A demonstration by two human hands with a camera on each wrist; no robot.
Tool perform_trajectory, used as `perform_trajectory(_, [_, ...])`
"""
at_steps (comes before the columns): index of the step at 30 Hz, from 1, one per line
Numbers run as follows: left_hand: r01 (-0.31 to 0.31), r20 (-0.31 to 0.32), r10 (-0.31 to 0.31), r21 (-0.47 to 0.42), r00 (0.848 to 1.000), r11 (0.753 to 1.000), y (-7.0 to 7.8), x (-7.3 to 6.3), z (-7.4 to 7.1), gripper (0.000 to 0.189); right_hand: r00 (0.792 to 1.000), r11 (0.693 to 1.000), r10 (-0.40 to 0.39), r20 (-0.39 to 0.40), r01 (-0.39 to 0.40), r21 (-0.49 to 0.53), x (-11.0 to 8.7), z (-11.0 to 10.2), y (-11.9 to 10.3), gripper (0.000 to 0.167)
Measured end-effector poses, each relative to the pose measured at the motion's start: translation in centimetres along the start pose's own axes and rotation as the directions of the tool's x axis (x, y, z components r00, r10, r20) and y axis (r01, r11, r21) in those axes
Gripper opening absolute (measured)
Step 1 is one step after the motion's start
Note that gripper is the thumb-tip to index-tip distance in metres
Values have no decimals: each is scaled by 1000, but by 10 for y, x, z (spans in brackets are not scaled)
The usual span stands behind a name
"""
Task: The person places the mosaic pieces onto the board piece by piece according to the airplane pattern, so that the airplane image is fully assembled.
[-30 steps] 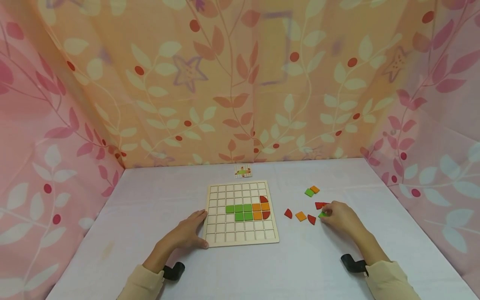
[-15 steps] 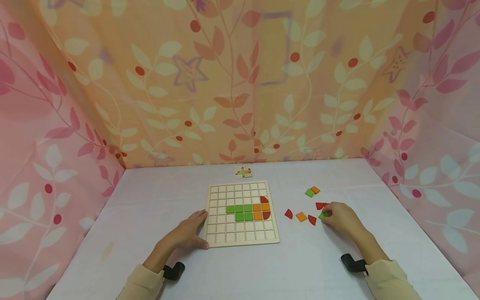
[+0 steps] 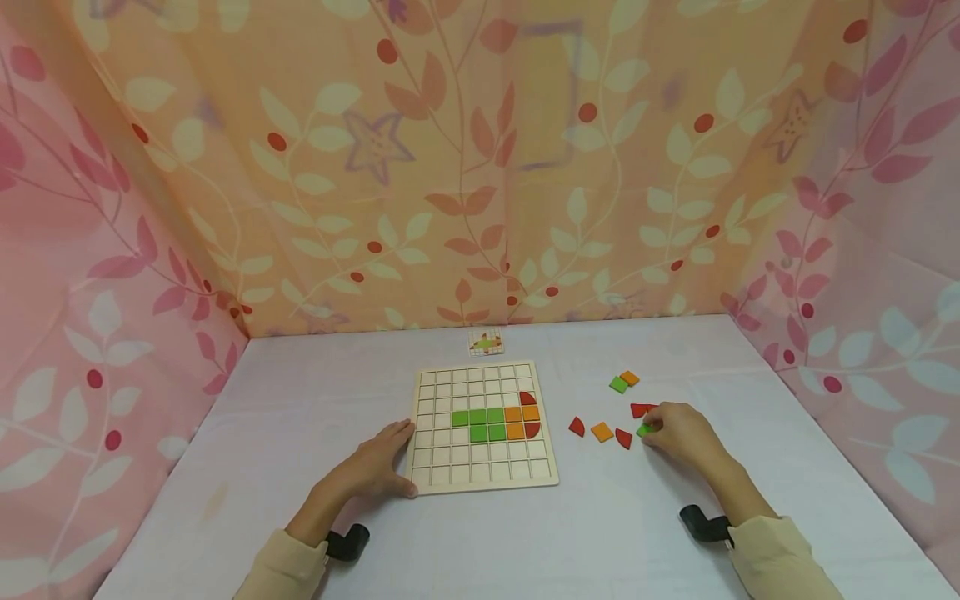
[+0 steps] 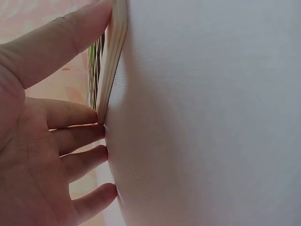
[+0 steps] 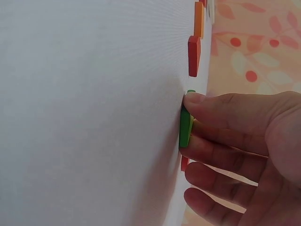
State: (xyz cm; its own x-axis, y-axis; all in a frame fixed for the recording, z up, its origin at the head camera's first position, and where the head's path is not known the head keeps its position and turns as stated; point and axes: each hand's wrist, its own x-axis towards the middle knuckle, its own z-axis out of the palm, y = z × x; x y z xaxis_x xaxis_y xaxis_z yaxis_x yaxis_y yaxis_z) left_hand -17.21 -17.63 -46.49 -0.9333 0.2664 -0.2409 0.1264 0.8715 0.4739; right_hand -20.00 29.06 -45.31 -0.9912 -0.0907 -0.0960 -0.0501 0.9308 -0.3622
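Observation:
My left hand (image 3: pixel 375 462) rests against the left edge and near-left corner of a wooden grid board (image 3: pixel 480 477); in the left wrist view its fingers (image 4: pixel 77 141) are fairly straight. On the board lie several green square tiles (image 3: pixel 478 417), three orange square tiles (image 3: pixel 513 415) and two red quarter-round tiles (image 3: pixel 532 431). To the right of the board, my right hand (image 3: pixel 686 437) pinches a green tile (image 5: pixel 185 127) between thumb and fingers, low at the tabletop. A red tile (image 3: pixel 638 411) lies just behind, partly hidden by that hand.
Between board and right hand lie two loose red quarter-round tiles (image 3: pixel 577 427) and an orange square tile (image 3: pixel 602 432). Farther back, a loose green tile (image 3: pixel 618 384) touches another orange tile (image 3: pixel 630 378). A small picture card (image 3: pixel 486 342) lies behind the board. Patterned cloth (image 3: pixel 450 208) surrounds the white tabletop.

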Motion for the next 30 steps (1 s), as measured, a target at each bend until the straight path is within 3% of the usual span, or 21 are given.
perform_trajectory(30, [-16, 7, 16, 0, 1000, 1000, 0, -1, -1, 103, 1000, 1000, 19, 14, -20, 15, 1, 0, -2, 26])
